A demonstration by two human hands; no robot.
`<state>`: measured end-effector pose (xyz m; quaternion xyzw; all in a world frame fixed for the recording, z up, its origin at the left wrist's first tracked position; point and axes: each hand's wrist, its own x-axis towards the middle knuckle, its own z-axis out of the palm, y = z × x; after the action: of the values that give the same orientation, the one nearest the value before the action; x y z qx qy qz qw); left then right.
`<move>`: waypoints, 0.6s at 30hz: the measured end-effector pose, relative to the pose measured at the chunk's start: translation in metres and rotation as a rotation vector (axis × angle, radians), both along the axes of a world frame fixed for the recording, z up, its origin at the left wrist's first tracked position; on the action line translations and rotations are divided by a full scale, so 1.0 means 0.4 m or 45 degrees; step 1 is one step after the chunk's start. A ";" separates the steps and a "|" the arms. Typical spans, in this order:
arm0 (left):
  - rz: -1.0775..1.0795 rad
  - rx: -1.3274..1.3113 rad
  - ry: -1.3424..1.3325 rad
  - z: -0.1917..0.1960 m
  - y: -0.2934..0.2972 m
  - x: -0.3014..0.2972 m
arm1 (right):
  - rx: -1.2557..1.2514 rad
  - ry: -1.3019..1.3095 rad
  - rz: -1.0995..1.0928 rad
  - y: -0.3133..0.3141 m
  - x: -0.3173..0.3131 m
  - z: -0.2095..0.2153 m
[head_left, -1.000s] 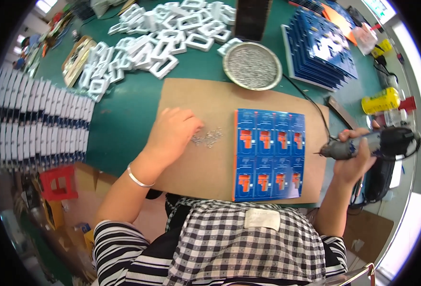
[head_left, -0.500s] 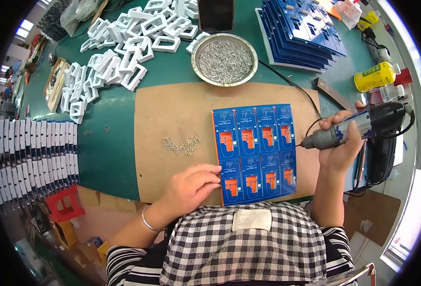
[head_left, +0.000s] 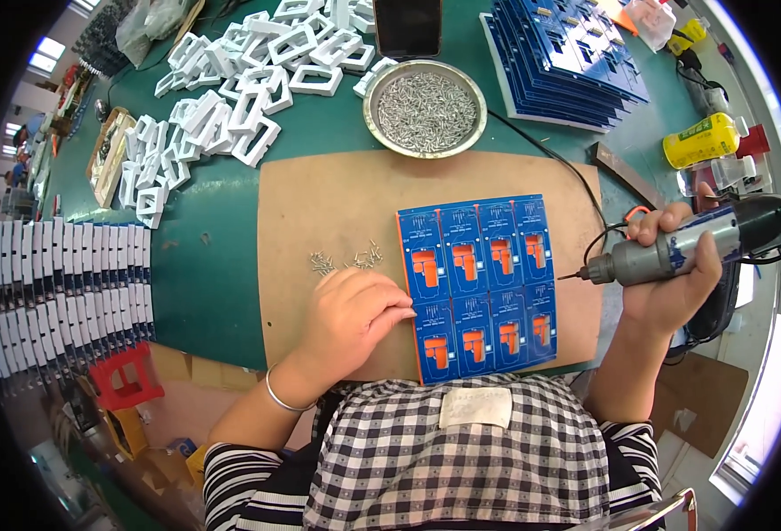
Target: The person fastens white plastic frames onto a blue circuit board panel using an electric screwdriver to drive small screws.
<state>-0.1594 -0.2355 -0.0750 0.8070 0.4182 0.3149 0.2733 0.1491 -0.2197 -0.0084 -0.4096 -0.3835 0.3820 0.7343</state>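
Observation:
A blue circuit-board panel (head_left: 474,296) lies on the brown work mat (head_left: 293,203), with orange showing through its cut-outs and along its left edge. My left hand (head_left: 359,314) is at that left edge, fingertips pinched together; whatever they hold, if anything, is too small to make out. Just beyond this hand lie a few loose screws (head_left: 368,257), partly hidden by it. My right hand (head_left: 669,283) grips a grey electric screwdriver (head_left: 647,257). Its thin bit points left and stays apart from the panel's right edge.
Behind the mat stands a metal bowl (head_left: 426,154) full of screws, beside a dark phone (head_left: 408,26). White plastic frames (head_left: 253,97) are heaped at the far left. Blue boards (head_left: 576,62) are stacked at the far right, near a yellow bottle (head_left: 702,142). Finished-looking white-and-blue units (head_left: 63,292) line the left.
My right hand has drawn the screwdriver right, away from the panel. My left hand has moved up a little along the panel's left edge, and its fingers have come together.

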 end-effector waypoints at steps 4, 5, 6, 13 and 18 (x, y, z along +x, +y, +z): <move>0.001 -0.003 0.109 -0.005 0.011 0.006 | 0.053 0.079 0.090 0.001 -0.033 -0.005; -0.002 -0.006 0.114 -0.003 0.012 0.009 | 0.036 0.069 0.119 -0.003 -0.041 -0.012; -0.020 0.027 0.158 0.000 0.014 0.012 | 0.020 0.058 0.149 -0.006 -0.047 -0.016; -0.133 0.078 0.313 0.035 0.042 0.025 | 0.038 0.021 0.247 -0.007 -0.112 0.001; -0.009 -0.044 0.193 -0.002 0.018 0.019 | 0.197 0.126 0.453 -0.017 -0.191 0.004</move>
<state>-0.1520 -0.2282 -0.0758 0.8253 0.4401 0.2444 0.2558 0.0726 -0.2264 -0.0069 -0.2583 -0.4414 0.4949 0.7025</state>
